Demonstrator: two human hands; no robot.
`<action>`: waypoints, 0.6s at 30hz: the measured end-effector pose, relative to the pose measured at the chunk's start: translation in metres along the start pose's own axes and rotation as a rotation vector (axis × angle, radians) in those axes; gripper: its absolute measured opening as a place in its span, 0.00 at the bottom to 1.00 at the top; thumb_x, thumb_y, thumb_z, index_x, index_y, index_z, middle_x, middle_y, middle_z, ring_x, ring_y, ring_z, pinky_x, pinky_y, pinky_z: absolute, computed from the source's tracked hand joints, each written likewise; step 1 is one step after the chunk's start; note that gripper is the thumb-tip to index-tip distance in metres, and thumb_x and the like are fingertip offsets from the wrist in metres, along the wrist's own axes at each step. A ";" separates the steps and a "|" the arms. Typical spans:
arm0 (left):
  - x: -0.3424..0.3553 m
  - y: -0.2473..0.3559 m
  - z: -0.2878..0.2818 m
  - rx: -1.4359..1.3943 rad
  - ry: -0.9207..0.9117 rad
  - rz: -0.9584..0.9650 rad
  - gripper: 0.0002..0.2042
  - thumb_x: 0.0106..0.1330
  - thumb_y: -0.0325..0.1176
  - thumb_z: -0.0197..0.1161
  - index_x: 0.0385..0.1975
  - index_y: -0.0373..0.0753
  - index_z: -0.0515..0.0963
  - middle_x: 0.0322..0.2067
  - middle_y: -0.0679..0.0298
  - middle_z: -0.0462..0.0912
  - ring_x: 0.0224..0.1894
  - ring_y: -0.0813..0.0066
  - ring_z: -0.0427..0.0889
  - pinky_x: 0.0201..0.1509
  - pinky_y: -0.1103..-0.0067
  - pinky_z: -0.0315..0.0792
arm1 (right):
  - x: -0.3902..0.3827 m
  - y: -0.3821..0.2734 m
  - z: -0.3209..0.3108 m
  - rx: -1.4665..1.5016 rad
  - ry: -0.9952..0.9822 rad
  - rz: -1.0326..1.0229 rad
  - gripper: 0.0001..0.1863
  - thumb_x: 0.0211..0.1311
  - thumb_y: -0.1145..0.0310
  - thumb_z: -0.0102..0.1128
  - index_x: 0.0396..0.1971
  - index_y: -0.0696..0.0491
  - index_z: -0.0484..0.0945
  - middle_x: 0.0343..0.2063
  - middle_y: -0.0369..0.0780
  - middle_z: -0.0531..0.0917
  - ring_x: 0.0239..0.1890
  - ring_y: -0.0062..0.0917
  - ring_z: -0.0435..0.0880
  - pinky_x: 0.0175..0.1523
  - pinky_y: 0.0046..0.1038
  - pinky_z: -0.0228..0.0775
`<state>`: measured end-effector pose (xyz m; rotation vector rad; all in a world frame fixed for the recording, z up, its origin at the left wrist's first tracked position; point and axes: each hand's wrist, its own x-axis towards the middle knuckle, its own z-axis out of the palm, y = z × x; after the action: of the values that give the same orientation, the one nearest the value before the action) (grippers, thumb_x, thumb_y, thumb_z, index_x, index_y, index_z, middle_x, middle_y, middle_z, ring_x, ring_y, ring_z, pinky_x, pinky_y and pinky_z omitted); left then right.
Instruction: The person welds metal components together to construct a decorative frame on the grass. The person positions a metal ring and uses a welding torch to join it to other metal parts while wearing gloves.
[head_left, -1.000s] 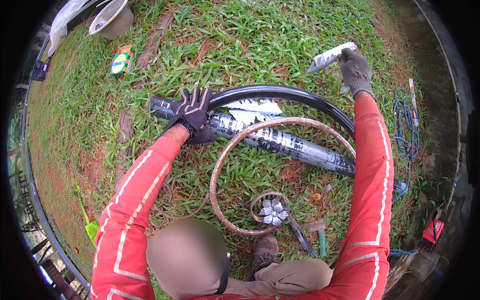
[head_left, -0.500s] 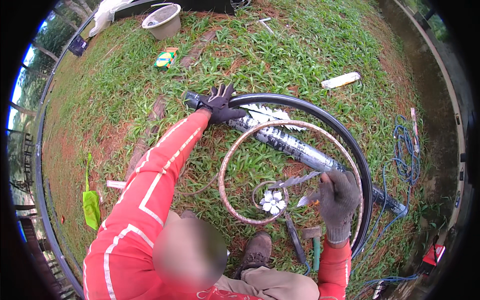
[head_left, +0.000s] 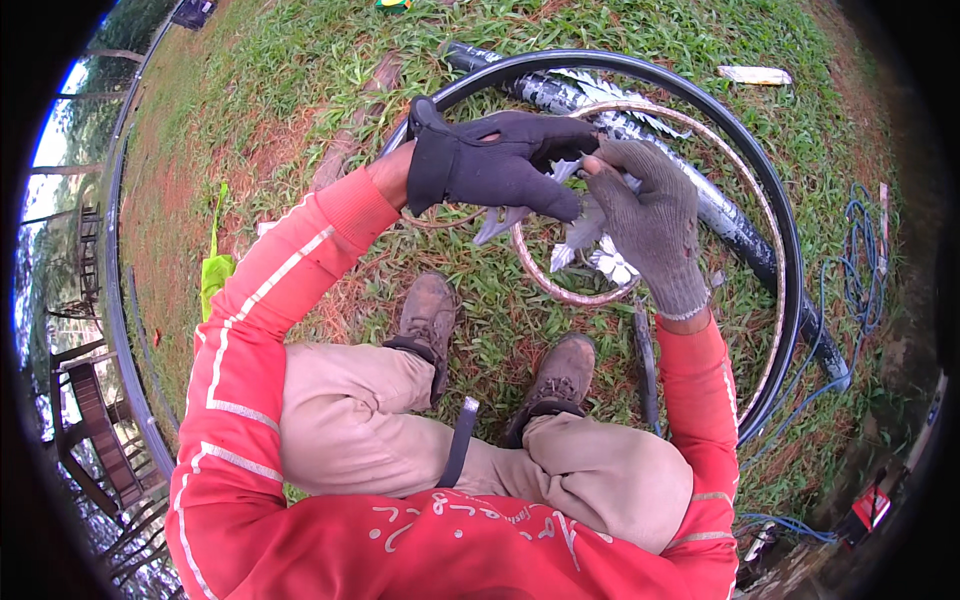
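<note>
My left hand point(head_left: 505, 165), in a black glove, and my right hand point(head_left: 645, 215), in a grey knit glove, meet above the ground, both closed on silvery metal leaf pieces point(head_left: 494, 226) with jagged edges. The gloved fingers partly hide these pieces. Beneath lie a silver metal flower point(head_left: 614, 262), a thin rusty scroll ring point(head_left: 560, 290), a large black curved hoop point(head_left: 790, 250) and a mottled dark pipe point(head_left: 727, 222). More white leaf pieces point(head_left: 632, 115) rest along the pipe.
A white oblong item point(head_left: 752, 75) lies at the upper right, blue rope point(head_left: 862, 295) at the right, a red tool point(head_left: 872, 508) below it, a yellow-green cloth point(head_left: 215, 285) at the left. A dark bar point(head_left: 645, 370) lies beside my right boot point(head_left: 560, 380).
The white oblong item left my right hand for the grass. My right hand took leaf pieces, and my left hand came off the pipe to join it. The view shifted toward my legs.
</note>
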<state>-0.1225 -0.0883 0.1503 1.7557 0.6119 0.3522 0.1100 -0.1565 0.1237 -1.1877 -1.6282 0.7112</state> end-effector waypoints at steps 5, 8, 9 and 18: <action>-0.059 0.011 0.001 -0.270 0.146 -0.465 0.27 0.77 0.36 0.70 0.73 0.36 0.76 0.46 0.64 0.90 0.37 0.79 0.87 0.41 0.78 0.85 | 0.004 -0.003 0.031 0.180 -0.113 0.284 0.17 0.67 0.63 0.82 0.48 0.57 0.90 0.39 0.39 0.92 0.36 0.18 0.89 0.39 0.28 0.81; -0.101 -0.024 -0.007 -0.538 0.423 -0.428 0.22 0.83 0.39 0.65 0.70 0.35 0.77 0.42 0.65 0.89 0.41 0.74 0.90 0.44 0.73 0.89 | 0.012 0.020 0.044 0.312 -0.152 0.424 0.17 0.69 0.61 0.80 0.49 0.58 0.90 0.32 0.35 0.91 0.31 0.15 0.88 0.32 0.24 0.78; -0.116 -0.041 -0.012 -0.609 0.471 -0.420 0.21 0.84 0.42 0.64 0.68 0.36 0.78 0.41 0.64 0.88 0.43 0.71 0.92 0.45 0.69 0.91 | 0.014 0.022 0.046 0.312 -0.211 0.487 0.17 0.70 0.62 0.78 0.48 0.59 0.90 0.30 0.35 0.91 0.31 0.16 0.88 0.34 0.23 0.79; -0.133 -0.062 0.018 -0.953 0.488 -0.649 0.32 0.84 0.56 0.60 0.72 0.33 0.74 0.55 0.53 0.88 0.46 0.63 0.94 0.38 0.67 0.92 | 0.021 0.030 0.141 0.667 -0.318 0.521 0.13 0.71 0.70 0.78 0.47 0.61 0.88 0.38 0.36 0.89 0.40 0.20 0.92 0.45 0.25 0.86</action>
<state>-0.2354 -0.1677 0.0963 0.5052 1.0898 0.5018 -0.0107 -0.1156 0.0540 -1.0217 -1.1507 1.6930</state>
